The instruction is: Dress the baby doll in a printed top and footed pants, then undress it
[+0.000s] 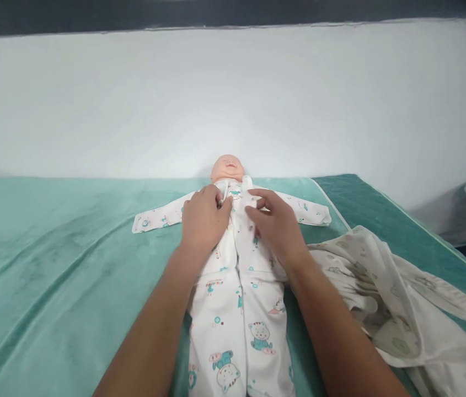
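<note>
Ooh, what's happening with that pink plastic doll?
A person's bare left hand and bare right hand are at the chest of a white printed cloth top. The pink plastic doll lies face-up on a teal cloth sheet, head at the top's collar. A crumpled white printed cloth garment lies off to the right.

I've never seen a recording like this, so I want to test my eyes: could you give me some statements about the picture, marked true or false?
1. The doll's head shows above the collar of the printed white garment. True.
2. The sleeves are folded across the chest. False: the sleeves stretch out to either side.
3. The left hand is at the garment's front. True.
4. The right hand wears a glove. False: the right hand is bare.
5. A rumpled patterned cloth lies on the right. True.
</note>
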Available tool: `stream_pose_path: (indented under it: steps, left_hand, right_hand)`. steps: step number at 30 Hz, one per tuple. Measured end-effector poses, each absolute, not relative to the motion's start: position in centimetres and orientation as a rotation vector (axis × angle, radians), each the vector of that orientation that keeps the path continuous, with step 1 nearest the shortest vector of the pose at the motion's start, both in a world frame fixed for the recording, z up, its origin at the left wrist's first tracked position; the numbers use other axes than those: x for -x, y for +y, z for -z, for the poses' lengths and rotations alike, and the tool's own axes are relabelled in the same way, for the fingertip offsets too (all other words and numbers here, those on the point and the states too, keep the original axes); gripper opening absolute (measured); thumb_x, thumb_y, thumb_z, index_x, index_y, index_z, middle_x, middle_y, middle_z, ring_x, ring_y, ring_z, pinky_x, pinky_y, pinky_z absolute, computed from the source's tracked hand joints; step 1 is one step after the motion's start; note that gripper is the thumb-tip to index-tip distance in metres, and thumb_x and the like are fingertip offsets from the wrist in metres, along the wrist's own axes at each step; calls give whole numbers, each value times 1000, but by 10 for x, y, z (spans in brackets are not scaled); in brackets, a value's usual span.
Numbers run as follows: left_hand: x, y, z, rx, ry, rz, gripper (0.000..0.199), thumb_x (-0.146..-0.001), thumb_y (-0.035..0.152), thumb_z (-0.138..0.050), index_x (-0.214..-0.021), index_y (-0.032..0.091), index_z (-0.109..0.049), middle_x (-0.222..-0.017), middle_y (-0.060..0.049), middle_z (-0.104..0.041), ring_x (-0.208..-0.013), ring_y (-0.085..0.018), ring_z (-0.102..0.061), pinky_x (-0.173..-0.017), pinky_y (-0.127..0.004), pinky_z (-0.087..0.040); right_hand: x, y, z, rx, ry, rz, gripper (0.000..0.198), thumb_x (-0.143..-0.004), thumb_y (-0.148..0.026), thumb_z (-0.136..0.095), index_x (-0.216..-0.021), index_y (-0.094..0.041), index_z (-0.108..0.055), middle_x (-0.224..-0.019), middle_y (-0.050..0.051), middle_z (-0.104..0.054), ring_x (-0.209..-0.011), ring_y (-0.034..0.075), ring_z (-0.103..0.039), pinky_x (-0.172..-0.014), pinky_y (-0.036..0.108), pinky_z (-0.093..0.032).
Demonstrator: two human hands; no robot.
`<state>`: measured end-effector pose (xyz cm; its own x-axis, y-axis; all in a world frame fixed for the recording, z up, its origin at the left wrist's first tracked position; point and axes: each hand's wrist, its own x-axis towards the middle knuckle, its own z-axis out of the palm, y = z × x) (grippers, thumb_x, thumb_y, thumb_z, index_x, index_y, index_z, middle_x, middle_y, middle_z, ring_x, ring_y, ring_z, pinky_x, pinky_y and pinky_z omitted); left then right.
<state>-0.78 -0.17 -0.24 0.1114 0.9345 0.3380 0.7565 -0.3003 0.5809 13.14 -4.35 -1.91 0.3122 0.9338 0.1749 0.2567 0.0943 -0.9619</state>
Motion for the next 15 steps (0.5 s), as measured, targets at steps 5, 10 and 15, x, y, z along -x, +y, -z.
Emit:
stream_pose_path:
  steps: [5,10,15]
  left_hand:
    - [49,14,-5,-1878,1640,-933,23,-85,36,-53,-71,23,-41,-66,2,-51,-60,-16,-47,-59,-30,-36]
    - [99,35,6,-1814,2285,-683,15,-85,35,-52,-78,23,-46,-78,-8,-61,-73,-27,-58,-62,-36,-40]
    - [84,37,24,-2137,2118,-889,19,-89,21,-46,-105,21,-56,-117,-14,-63,-111,-31,-57,-85,-44,-47]
  right_hand:
    - [-186,-39,36,1678,-891,-406,39,-70,-32,-60,-106,-20,-68,-84,2,-63,-69,18,-58,-67,34,-46]
    - [-206,-36,54,1732,-874,-463,45,-73,-36,-60,-115,-19,-65,-118,12,-65,-100,27,-63,-88,44,-47]
    - [-156,-48,51,1640,-779,-427,50,-78,-42,-61,-124,-22,-60,-137,12,-54,-131,29,-47,-109,46,-36]
